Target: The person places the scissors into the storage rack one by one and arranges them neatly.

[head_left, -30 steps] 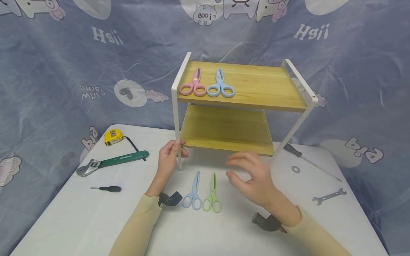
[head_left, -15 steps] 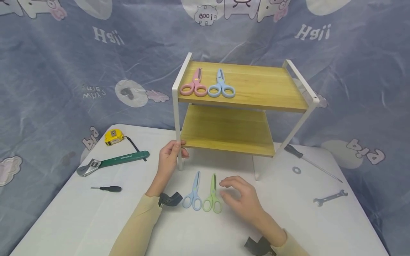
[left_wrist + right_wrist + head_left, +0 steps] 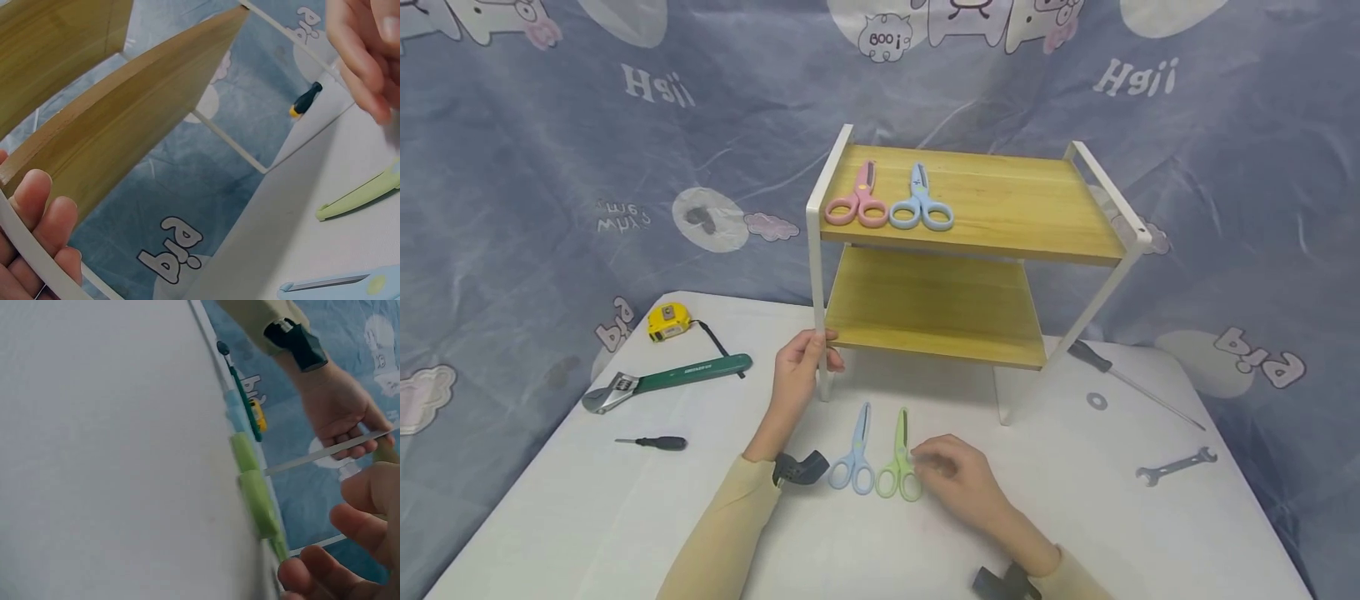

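My left hand (image 3: 801,367) grips the front left white leg (image 3: 822,371) of a two-tier wooden rack (image 3: 1000,208); the left wrist view shows its fingers (image 3: 40,215) curled round that leg. My right hand (image 3: 955,482) hovers low over the table with loosely curled fingers, the fingertips (image 3: 300,572) right beside the green scissors (image 3: 899,462), not gripping them. Light blue scissors (image 3: 853,460) lie just left of the green pair. Pink scissors (image 3: 856,200) and another blue pair (image 3: 919,204) lie on the top shelf.
On the white table, at the left, lie a yellow tape measure (image 3: 666,322), a green-handled adjustable wrench (image 3: 670,379) and a small screwdriver (image 3: 655,442). At the right lie a long screwdriver (image 3: 1131,382), a washer (image 3: 1097,401) and a spanner (image 3: 1175,465).
My right hand came down and back from in front of the lower shelf to the green scissors. The left hand has kept its hold on the rack leg.
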### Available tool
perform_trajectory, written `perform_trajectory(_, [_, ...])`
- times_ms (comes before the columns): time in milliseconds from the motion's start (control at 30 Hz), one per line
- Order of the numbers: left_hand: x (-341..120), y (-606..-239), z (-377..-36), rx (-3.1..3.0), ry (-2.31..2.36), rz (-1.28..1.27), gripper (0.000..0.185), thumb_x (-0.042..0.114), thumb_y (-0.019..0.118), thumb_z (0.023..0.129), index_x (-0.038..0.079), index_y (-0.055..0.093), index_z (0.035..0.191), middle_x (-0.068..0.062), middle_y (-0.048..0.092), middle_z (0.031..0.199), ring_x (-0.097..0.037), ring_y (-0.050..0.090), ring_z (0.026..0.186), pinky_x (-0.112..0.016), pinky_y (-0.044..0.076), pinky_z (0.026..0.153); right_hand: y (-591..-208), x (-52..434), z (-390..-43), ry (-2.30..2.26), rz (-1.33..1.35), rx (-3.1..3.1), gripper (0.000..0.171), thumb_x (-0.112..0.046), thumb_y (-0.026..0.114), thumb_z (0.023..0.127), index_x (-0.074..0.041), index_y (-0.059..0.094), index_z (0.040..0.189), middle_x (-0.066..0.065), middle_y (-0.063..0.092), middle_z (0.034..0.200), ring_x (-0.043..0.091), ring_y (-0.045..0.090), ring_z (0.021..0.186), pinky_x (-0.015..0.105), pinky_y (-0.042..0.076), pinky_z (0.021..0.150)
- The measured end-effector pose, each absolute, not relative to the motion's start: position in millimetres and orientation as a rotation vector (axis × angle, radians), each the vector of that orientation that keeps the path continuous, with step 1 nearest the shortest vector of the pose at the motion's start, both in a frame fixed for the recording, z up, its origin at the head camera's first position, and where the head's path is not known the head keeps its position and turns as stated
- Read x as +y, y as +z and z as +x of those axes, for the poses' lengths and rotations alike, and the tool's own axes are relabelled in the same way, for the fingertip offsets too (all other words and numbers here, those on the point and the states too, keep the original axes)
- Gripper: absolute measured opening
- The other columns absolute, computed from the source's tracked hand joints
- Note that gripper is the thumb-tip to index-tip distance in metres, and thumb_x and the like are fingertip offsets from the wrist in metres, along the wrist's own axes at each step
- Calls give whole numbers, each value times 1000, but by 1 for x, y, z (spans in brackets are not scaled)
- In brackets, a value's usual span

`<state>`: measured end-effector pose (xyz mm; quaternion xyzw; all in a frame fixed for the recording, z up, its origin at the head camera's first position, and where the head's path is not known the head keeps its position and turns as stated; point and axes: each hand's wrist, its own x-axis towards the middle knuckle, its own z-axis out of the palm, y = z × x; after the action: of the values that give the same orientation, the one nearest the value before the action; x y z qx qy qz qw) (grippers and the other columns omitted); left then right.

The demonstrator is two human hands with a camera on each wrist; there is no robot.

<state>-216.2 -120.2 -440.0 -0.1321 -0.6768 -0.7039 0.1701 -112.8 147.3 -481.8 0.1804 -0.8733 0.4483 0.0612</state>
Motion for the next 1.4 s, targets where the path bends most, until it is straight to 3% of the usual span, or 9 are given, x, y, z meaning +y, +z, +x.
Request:
perform_trajectory(200, [-118, -439, -215, -1946, -1986, -365, 31, 15, 47, 109, -10, 65, 110, -30, 66, 76, -11, 68, 68, -29, 57, 73, -492, 147, -114, 1417, 503, -2676, 19, -11, 75, 85, -20, 77, 101, -6, 74, 104, 6, 65, 95, 24, 54, 78])
perform_trajectory(500, [-119, -439, -215, -1943, -2009, -351, 32, 16, 46, 109, -10, 65, 110, -12, 70, 72, -6, 68, 68, -23, 57, 73, -495, 143, -112, 1313, 600, -2746, 25, -19, 78, 84, -21, 77, 108, -11, 71, 112, 15, 67, 110, 44, 54, 101])
perform_trajectory(1067, [-118, -438, -214, -1942, -2004, -355, 32, 17, 46, 109, -9, 65, 111, -27, 67, 74, -6, 68, 67, -23, 56, 72, -498, 144, -112, 1044, 747, -2781, 46, -27, 88, 72, -21, 74, 116, -8, 66, 114, 16, 64, 109, 44, 55, 99])
perform_trajectory(1400, [-118, -436, -212, -1959, -1993, -349, 32, 17, 46, 110, -9, 65, 111, -31, 66, 77, -7, 67, 69, -24, 56, 73, -493, 140, -108, 921, 759, -2828, 35, -26, 87, 75, -20, 77, 109, -1, 65, 118, 22, 64, 111, 45, 55, 97])
